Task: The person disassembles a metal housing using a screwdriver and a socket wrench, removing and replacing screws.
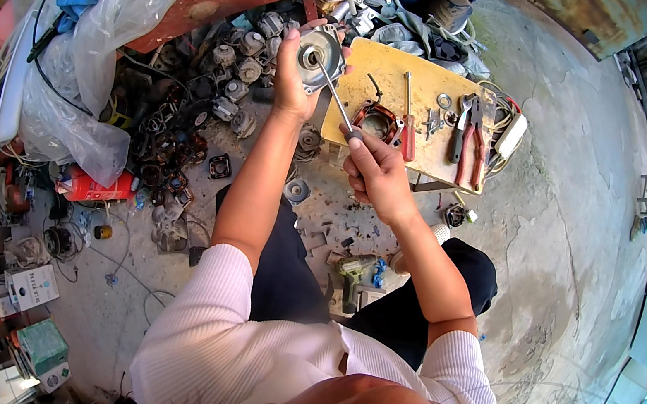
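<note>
My left hand [294, 87] is raised over the left edge of a small yellow wooden table and grips a round metal motor end cover [332, 46], its hollow side facing up. In my right hand [379, 175] is a screwdriver [334, 97], held by its dark handle. Its long thin shaft slants up to the left, and the tip reaches the hub at the cover's centre. Whether the tip touches the hub or only overlaps it, I cannot tell. Just beyond my right hand, a copper-wound stator [377, 123] lies on the table beside a red-handled screwdriver [407, 138].
The yellow table [368, 60] also bears red-handled pliers [472, 147], a dark-handled tool [460, 130] and a metal ring [443, 100]. A white power strip [509, 138] adjoins its right edge. Motor parts [237, 64] are heaped leftward. A green drill [351, 277] stands between my legs.
</note>
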`<state>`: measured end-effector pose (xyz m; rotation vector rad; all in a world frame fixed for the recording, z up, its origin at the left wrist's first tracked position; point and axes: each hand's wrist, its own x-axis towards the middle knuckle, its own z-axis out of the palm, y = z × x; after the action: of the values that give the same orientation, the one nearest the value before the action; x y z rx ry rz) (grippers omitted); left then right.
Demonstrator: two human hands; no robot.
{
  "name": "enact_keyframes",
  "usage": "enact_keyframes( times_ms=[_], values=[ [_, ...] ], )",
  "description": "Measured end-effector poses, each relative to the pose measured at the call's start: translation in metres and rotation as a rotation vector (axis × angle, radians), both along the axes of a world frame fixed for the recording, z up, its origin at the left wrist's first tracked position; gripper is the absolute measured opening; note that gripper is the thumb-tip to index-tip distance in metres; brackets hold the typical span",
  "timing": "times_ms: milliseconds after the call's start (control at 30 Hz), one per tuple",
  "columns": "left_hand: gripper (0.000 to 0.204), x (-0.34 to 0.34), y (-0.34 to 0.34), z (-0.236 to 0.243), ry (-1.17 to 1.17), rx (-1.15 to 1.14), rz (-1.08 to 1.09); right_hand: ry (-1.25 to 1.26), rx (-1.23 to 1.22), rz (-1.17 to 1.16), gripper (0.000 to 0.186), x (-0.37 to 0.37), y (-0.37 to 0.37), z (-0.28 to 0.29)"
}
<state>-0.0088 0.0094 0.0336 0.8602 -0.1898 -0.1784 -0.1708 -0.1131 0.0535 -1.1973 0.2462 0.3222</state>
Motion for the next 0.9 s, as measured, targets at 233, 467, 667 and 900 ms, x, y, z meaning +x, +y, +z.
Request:
enact_keyframes(
  times_ms=[233,467,667,900],
  values=[
    [0.051,-0.002,-0.009,-0.013,0.222,0.008,0.089,-0.428,-0.772,-0.175,0.041,0.006,0.014,-0.033],
    [0.058,0.007,-0.003,-0.018,0.415,-0.285,0.01,-0.241,-0.718,0.017,0.041,0.023,-0.012,-0.002],
    [0.064,0.01,-0.004,-0.026,0.492,-0.421,-0.105,-0.291,-0.758,-0.009,0.036,0.011,-0.03,0.028],
    [0.069,0.004,-0.012,-0.02,0.475,-0.347,-0.438,-0.488,-1.126,-0.236,0.03,-0.019,-0.092,0.072]
  ],
)
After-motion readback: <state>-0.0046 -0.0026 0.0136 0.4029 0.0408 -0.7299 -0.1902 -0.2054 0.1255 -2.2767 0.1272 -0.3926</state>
